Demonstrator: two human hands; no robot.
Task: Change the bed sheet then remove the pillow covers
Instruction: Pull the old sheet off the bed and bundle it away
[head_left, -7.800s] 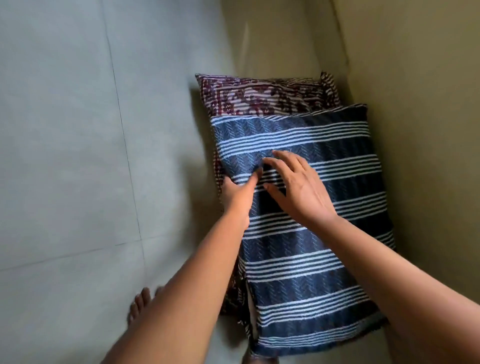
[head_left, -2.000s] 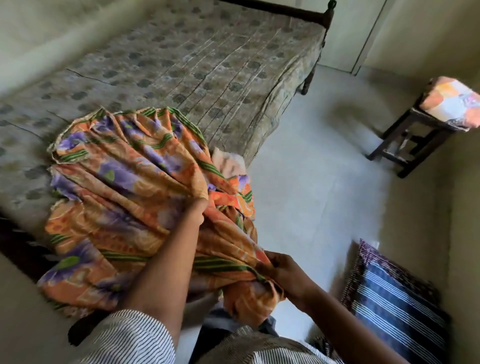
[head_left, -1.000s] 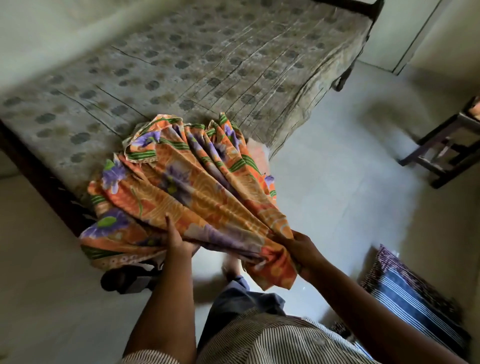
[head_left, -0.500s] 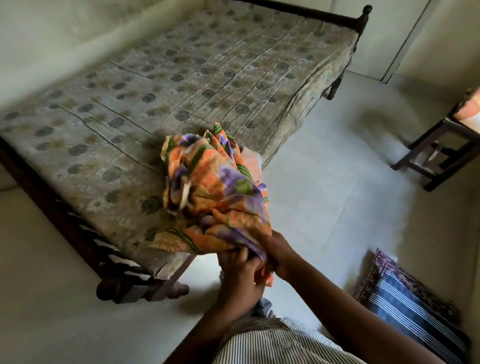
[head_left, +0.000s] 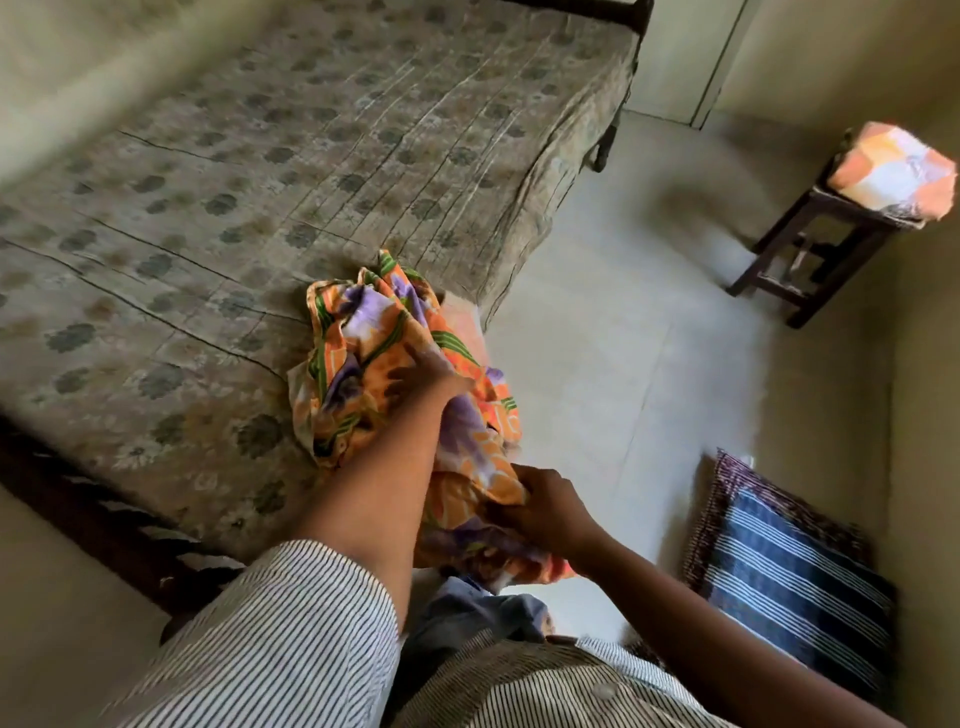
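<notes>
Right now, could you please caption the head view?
Left hand presses and right hand grips the orange floral sheet at the bed corner.

No readable text, label, brand, number or sign, neither on the crumpled sheet (head_left: 363, 332) nor the pillows (head_left: 795, 587).

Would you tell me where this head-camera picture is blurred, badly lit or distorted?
Head view: motion blur smears the upper-left corner and softens the left hand on the floral sheet. Head view: the folded cloth on the stool is nearly blown out; the bed frame lies in shadow. Head view: the wide lens bows straight lines.
</notes>
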